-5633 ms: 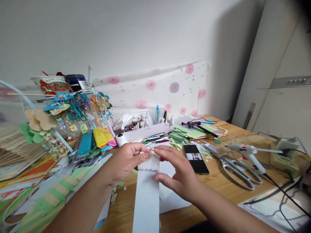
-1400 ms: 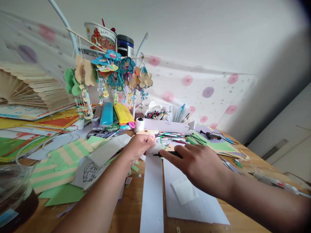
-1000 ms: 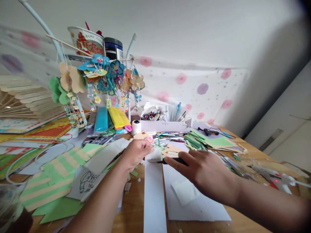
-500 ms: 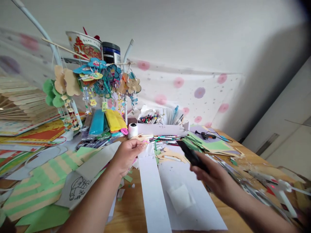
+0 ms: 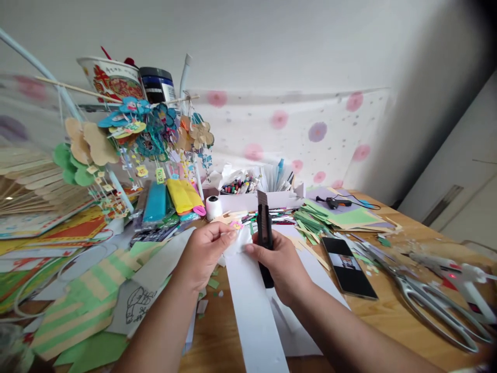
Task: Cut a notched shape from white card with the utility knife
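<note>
Some folded slats of a wooden fan [image 5: 42, 186] spread at the left edge of the table [image 5: 215, 336], behind a green-and-beige striped paper [image 5: 81, 295]. Toward the back left corner, paper flowers [image 5: 163, 116] hang on strings from a thin stick, above a blue pack [image 5: 155, 199] and a yellow pack [image 5: 180, 196] lying on the table. Next comes the left hand [image 5: 205, 254], its thumb and forefinger pinching a soft white piece [image 5: 237, 242] by its left side; a small pink and yellow bit [image 5: 236, 225] shows at those fingertips. The white piece is held over the far end of a long white strip [image 5: 252, 311], which runs to the table's near edge. Along the back edge stands a pale box [image 5: 260, 201] of pens. Just right of the white piece, a black cutter [image 5: 264, 230] stands nearly upright in the right hand [image 5: 283, 264], fingers curled around it; the thumb tip is at the white piece, though I cannot tell whether it touches. A white sheet [image 5: 298, 342] lies beneath that hand. Farther right are a phone [image 5: 347, 267], large scissors [image 5: 430, 305] and, by the right edge, a white glue gun [image 5: 458, 274].
</note>
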Tool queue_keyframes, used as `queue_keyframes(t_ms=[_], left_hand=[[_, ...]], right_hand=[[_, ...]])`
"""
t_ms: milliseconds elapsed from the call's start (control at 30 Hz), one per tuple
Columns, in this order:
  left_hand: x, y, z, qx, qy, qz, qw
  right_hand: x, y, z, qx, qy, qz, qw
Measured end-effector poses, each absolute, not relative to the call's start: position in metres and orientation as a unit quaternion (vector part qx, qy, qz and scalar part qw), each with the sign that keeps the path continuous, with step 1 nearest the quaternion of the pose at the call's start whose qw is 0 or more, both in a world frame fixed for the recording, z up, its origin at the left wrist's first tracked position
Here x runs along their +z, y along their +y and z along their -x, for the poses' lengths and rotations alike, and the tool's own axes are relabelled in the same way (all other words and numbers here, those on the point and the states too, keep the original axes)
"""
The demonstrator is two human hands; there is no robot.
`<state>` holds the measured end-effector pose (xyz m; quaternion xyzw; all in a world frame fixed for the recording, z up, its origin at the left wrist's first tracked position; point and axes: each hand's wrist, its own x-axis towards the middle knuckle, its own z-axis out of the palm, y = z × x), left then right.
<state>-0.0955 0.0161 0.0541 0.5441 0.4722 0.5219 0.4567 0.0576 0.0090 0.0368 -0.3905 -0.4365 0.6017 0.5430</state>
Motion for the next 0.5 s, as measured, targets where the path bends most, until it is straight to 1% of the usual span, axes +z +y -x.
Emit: queue_keyframes(t_ms=[100, 200, 267, 367, 433, 500], left_hand=[[0.067, 0.011, 0.094, 0.507, 0.466, -0.569, 0.45], [0.094, 0.003, 0.097, 0.465, 0.453, -0.609, 0.456], [0.116, -0.005, 0.1, 0.414, 0.444, -0.644, 0.465], [0.145, -0.023, 0.103, 0.332, 0.44, -0.691, 0.467], [0.157, -0.037, 0.101, 0.299, 0.436, -0.716, 0.456], [0.162, -0.051, 0.097, 0.289, 0.429, -0.735, 0.438]], right_hand=[[0.055, 0.007, -0.062, 0.592, -0.457, 0.382, 0.542], [0.079, 0.001, -0.075, 0.591, -0.51, 0.361, 0.51], [0.097, -0.005, -0.084, 0.579, -0.581, 0.344, 0.456], [0.127, -0.015, -0.097, 0.546, -0.7, 0.306, 0.344], [0.144, -0.022, -0.102, 0.514, -0.757, 0.281, 0.289], [0.158, -0.03, -0.106, 0.481, -0.799, 0.259, 0.252]])
